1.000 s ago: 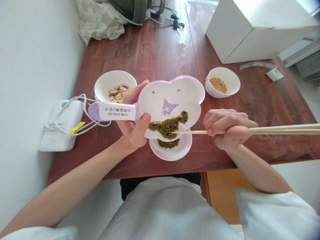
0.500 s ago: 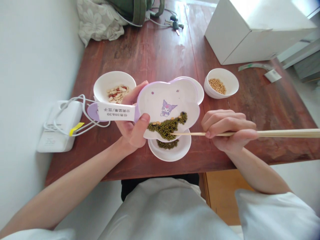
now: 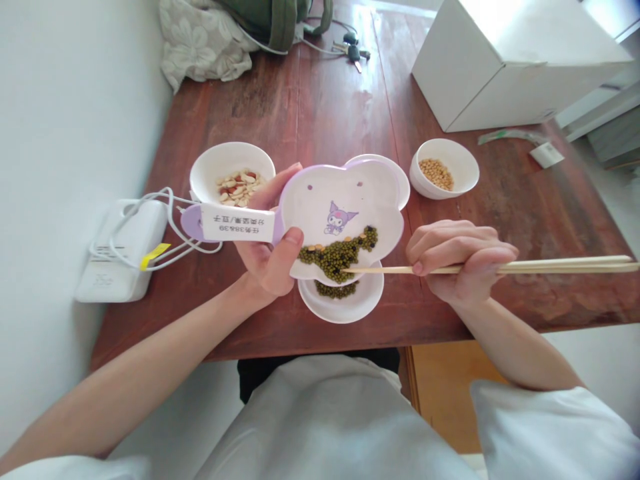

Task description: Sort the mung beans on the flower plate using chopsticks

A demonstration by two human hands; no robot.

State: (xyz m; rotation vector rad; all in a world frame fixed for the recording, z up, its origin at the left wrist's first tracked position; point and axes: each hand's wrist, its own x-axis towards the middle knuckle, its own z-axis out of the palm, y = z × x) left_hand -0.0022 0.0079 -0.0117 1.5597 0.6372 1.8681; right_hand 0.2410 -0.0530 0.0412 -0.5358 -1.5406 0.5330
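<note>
Between dish rim and right hand, chopsticks bridge a gap.

Gap btwn bag & box; scoop partly blocks near bowl.

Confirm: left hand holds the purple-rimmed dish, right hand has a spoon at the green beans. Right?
Not a spoon: the right hand has chopsticks at the green beans, as the head view shows. The left hand does hold the purple-rimmed dish.
</note>
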